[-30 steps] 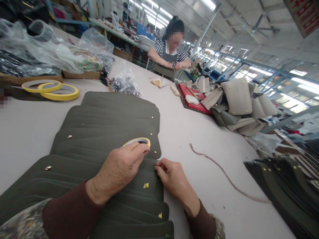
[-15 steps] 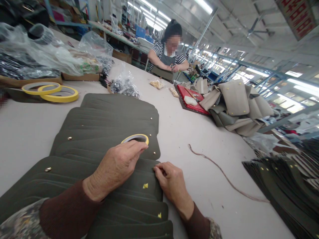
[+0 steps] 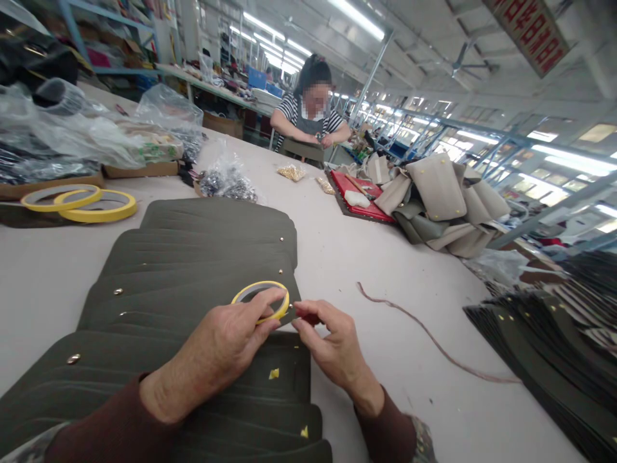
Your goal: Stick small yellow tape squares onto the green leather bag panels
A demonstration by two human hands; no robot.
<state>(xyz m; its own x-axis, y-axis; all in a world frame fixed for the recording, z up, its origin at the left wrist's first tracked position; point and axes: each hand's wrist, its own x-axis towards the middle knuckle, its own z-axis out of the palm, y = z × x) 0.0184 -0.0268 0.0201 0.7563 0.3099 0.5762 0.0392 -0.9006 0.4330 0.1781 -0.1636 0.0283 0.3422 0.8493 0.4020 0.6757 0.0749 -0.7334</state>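
My left hand (image 3: 219, 347) grips a roll of yellow tape (image 3: 263, 285) between thumb and fingers, above overlapping dark green panels (image 3: 193, 251). Just right of the roll is my right hand (image 3: 332, 341), its thumb and fingertips close to the tape and slightly apart; nothing can be made out between them. Small metal studs (image 3: 73, 359) dot the panels. Bits of yellow tape (image 3: 274, 373) stick to the nearer panels, below my hands.
Two yellow tape rolls (image 3: 99, 207) lie at the left, near plastic bags (image 3: 87, 128). A brown cord (image 3: 424, 334) crosses the table right of my hands. Beige and green pieces (image 3: 438, 190) are heaped beyond. Dark panels (image 3: 525, 341) are stacked at right. A person (image 3: 311, 116) works across the table.
The tape roll has tilted to show more of its ring. My right hand has moved up off the panel edge toward the roll, and its fingertips have parted. The whole view has shifted.
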